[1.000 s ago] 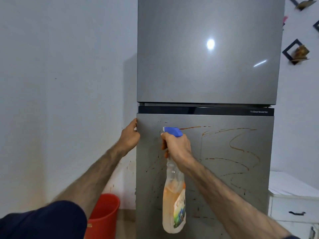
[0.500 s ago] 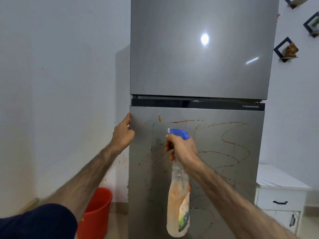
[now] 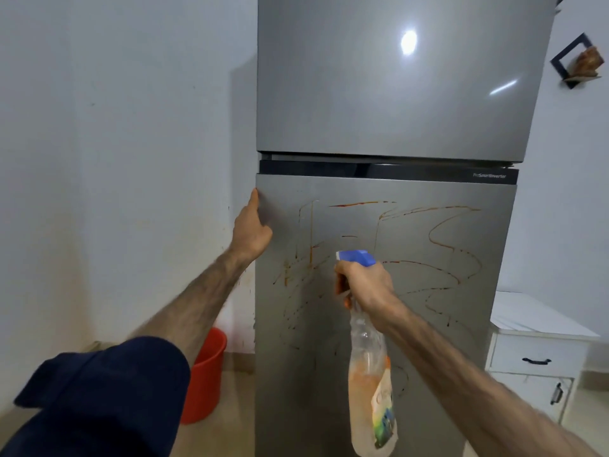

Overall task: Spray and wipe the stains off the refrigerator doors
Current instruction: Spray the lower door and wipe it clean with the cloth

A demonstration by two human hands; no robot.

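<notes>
Right hand (image 3: 365, 285) gripping translucent spray bottle (image 3: 370, 374), left hand (image 3: 252, 230) clasping smooth steel door (image 3: 445, 341) edge

- Single view: head-worn wide-angle camera, facing forward and slightly down.
- Stands close before the tall grey two-door refrigerator (image 3: 389, 225), which fills centre frame.
- Both forearms enter from the bottom edge.
- No second view to overlap.

"ProSmartInverter" on dark strip (image 3: 389, 172) between refrigerator doors; bottle label unreadable.
</notes>
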